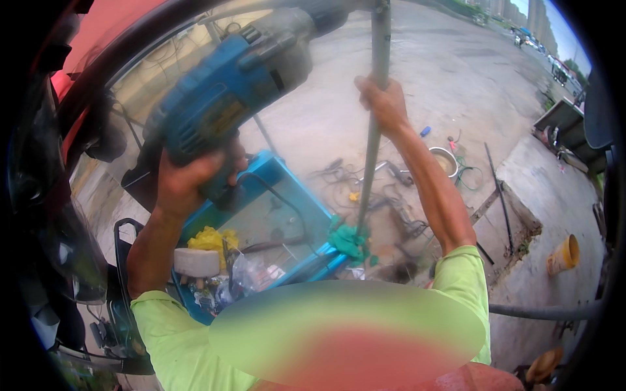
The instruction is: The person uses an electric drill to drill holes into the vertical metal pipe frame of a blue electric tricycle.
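Two bare hands, two light-green sleeves (pixel 464 280). Left hand (pixel 189 179) wrapped round the handle of one power drill (pixel 208 91), blue and grey, held up at upper left, chuck end toward the top edge. Right hand (pixel 385 104) closed round one long grey pole (pixel 381 45), near-vertical, just right of the chuck; can't tell if they touch. Pole's lower end reaches one green bundle (pixel 347 241) by the right corner of one blue crate (pixel 306 189) on the ground. In the crate: one yellow bag (pixel 212 239), one pale block (pixel 197 262), one clear plastic bag (pixel 248 274), plus small bits too cluttered to count. Right of it, tangled cables (pixel 411 225), count unclear; beyond, one round pan (pixel 454 161), one small blue item (pixel 426 131), one yellow bucket (pixel 559 257), tilted. Drill's side has a yellowish label-like patch, too blurred to read.
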Demonstrator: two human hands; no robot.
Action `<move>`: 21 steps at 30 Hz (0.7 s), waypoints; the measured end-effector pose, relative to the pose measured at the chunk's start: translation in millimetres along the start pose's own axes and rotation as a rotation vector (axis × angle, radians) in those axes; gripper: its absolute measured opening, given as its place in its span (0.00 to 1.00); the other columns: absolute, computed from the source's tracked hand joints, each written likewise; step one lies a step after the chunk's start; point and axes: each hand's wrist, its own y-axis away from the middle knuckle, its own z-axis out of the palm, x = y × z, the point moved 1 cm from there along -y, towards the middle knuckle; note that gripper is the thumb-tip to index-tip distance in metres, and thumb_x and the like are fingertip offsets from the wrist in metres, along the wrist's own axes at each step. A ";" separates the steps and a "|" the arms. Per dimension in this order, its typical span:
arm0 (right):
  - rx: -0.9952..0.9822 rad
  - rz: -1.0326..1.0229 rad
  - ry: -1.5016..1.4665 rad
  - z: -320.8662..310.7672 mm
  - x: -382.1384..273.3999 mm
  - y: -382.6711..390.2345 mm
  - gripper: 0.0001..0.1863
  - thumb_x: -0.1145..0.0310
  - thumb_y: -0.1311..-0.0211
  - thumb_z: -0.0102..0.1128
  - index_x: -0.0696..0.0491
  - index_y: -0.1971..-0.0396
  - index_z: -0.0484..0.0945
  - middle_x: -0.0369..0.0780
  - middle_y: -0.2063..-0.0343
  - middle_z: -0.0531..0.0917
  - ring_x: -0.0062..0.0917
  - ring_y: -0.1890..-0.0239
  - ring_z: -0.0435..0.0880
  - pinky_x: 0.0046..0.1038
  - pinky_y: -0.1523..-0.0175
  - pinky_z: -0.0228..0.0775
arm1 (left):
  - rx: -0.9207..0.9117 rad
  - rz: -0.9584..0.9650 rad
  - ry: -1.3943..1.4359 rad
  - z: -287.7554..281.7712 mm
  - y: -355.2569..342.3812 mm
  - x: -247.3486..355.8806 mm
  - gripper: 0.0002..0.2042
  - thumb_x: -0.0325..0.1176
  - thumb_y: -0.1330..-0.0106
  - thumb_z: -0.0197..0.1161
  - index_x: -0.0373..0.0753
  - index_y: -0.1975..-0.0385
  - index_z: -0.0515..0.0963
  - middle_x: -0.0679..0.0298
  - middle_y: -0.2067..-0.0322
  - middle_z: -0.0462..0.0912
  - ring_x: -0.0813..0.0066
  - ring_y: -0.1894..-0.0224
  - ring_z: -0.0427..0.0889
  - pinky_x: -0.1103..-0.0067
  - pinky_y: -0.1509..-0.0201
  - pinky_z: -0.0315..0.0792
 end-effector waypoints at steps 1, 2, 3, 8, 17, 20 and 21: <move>0.002 0.011 0.000 -0.4 -0.5 0.2 0.19 0.53 0.39 0.64 0.50 0.81 0.73 0.31 0.84 0.72 0.16 0.81 0.68 0.22 0.75 0.58 | -0.003 0.005 0.000 0.8 -0.4 -0.4 0.26 0.32 0.41 0.64 0.28 0.44 0.70 0.53 0.63 0.82 0.66 0.64 0.84 0.75 0.68 0.81; 0.008 0.019 -0.002 0.7 -2.6 0.9 0.18 0.55 0.39 0.65 0.51 0.81 0.73 0.31 0.84 0.72 0.16 0.81 0.68 0.22 0.75 0.59 | -0.001 0.004 0.001 0.5 -0.1 -0.1 0.25 0.32 0.41 0.64 0.28 0.44 0.70 0.53 0.63 0.81 0.66 0.64 0.84 0.76 0.68 0.81; 0.013 0.026 -0.005 1.8 -5.5 2.0 0.18 0.57 0.39 0.65 0.52 0.81 0.74 0.31 0.85 0.73 0.15 0.81 0.68 0.23 0.75 0.59 | 0.001 0.004 0.001 -0.4 0.4 -0.4 0.25 0.32 0.41 0.64 0.28 0.44 0.70 0.54 0.63 0.81 0.66 0.65 0.84 0.76 0.68 0.81; 0.037 0.034 0.009 3.8 -9.2 2.7 0.16 0.59 0.40 0.66 0.54 0.80 0.74 0.31 0.85 0.73 0.15 0.81 0.68 0.23 0.75 0.59 | -0.010 0.017 0.024 -1.1 2.1 -2.1 0.23 0.30 0.40 0.63 0.28 0.46 0.71 0.54 0.64 0.81 0.67 0.66 0.83 0.76 0.67 0.80; 0.009 0.028 0.062 1.3 -7.5 3.8 0.17 0.55 0.39 0.62 0.51 0.80 0.73 0.31 0.83 0.72 0.17 0.79 0.68 0.23 0.73 0.60 | -0.028 0.060 0.069 3.9 2.2 -3.1 0.19 0.24 0.38 0.61 0.27 0.47 0.73 0.53 0.65 0.82 0.68 0.66 0.83 0.75 0.67 0.78; 0.023 0.020 0.065 2.1 -8.3 4.6 0.17 0.55 0.39 0.63 0.51 0.80 0.73 0.31 0.83 0.72 0.17 0.79 0.68 0.23 0.73 0.59 | -0.029 0.063 0.067 4.3 2.0 -3.1 0.19 0.24 0.38 0.61 0.27 0.47 0.73 0.53 0.65 0.81 0.68 0.66 0.83 0.75 0.67 0.79; 0.023 0.020 0.065 1.8 -7.9 4.6 0.18 0.54 0.39 0.63 0.51 0.80 0.73 0.31 0.83 0.73 0.17 0.79 0.68 0.23 0.73 0.59 | -0.032 0.066 0.065 4.3 1.9 -3.1 0.19 0.24 0.38 0.61 0.27 0.47 0.73 0.53 0.65 0.81 0.68 0.66 0.83 0.75 0.67 0.79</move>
